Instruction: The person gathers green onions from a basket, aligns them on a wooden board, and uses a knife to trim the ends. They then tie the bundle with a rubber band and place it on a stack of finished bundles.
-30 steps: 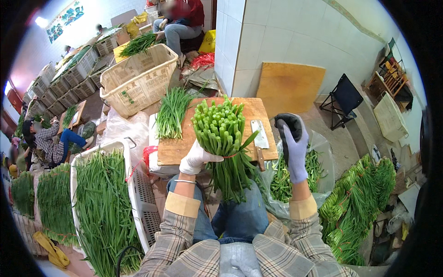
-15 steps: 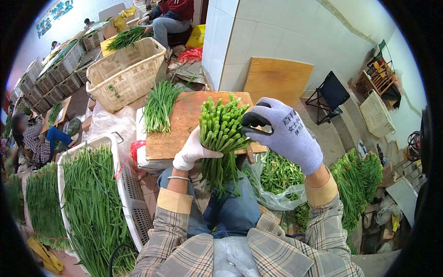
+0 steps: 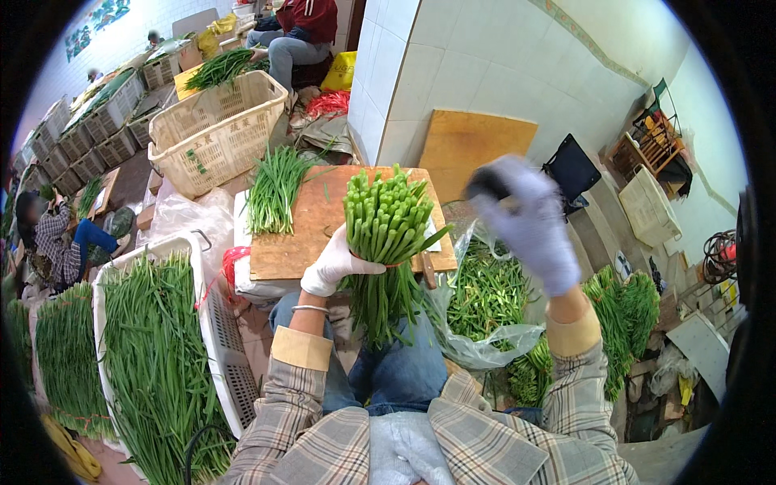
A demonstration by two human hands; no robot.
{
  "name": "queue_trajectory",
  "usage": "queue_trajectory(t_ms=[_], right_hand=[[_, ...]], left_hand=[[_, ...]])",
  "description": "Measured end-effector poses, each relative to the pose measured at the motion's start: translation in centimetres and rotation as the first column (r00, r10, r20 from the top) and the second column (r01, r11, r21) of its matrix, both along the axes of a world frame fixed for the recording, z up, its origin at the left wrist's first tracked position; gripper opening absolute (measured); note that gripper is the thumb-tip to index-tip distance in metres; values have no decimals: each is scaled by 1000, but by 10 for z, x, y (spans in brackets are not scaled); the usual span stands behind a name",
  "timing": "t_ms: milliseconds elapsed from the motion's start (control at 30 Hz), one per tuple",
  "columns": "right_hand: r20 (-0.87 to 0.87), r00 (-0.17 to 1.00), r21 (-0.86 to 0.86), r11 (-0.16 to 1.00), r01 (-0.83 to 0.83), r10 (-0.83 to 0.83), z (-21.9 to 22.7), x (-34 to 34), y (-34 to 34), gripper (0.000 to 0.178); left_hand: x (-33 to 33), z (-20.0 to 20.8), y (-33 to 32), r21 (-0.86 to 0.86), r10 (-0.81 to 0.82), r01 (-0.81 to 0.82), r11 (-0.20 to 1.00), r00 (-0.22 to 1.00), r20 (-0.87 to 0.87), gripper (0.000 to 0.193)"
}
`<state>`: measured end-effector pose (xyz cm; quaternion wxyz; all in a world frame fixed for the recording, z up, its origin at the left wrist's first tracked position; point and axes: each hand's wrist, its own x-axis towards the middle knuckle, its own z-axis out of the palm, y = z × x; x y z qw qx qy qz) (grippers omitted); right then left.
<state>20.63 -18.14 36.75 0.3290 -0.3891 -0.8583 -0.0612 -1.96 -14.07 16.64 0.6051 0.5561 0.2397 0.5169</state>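
A thick bunch of chives [image 3: 390,214] stands upright in my left hand [image 3: 335,263], cut stem ends up and leaves hanging down between my knees. The white-gloved fingers wrap round it, near a reddish band. One stem sticks out to the right. My right hand [image 3: 529,222], in a lilac glove with dark fingertips, is raised apart from the bunch, above the bag of trimmings. Motion smears its fingers, so their state is unclear. Behind the bunch is a wooden board [image 3: 287,257] with loose chives [image 3: 275,194] on its left. A wooden handle [image 3: 428,271] shows at its front edge.
At left stands a white crate [image 3: 220,339] full of long green leaves. A clear plastic bag [image 3: 505,339] holds green trimmings [image 3: 485,291] at right. More chives [image 3: 622,315] lie farther right. Beyond the board are a beige crate [image 3: 234,133], a seated person [image 3: 299,48] and a tiled wall.
My right hand has moved away from the bunch, up and to the right. A stem now juts from the bunch's right side. The left hand keeps its hold.
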Motion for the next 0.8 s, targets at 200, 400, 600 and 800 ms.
queue_trajectory(t_ms=[200,400,600,800], right_hand=[[-219,976,-163,986,-25,-12,19,17,-10,13],[-47,994,-337,936,-106,96,-30,-4,-7,26],[7,995,-329,940,-88,96,-43,-9,-1,21],[42,998,-353,935,-38,57,-45,-10,-3,21]], left_hand=[[-2,4,-3,-17,-68,68,998,997,-36,85],[8,5,-4,-18,-91,91,996,995,-40,88],[5,6,-4,-45,-84,81,996,994,-66,89],[5,3,-3,-33,-68,66,997,994,-89,90]])
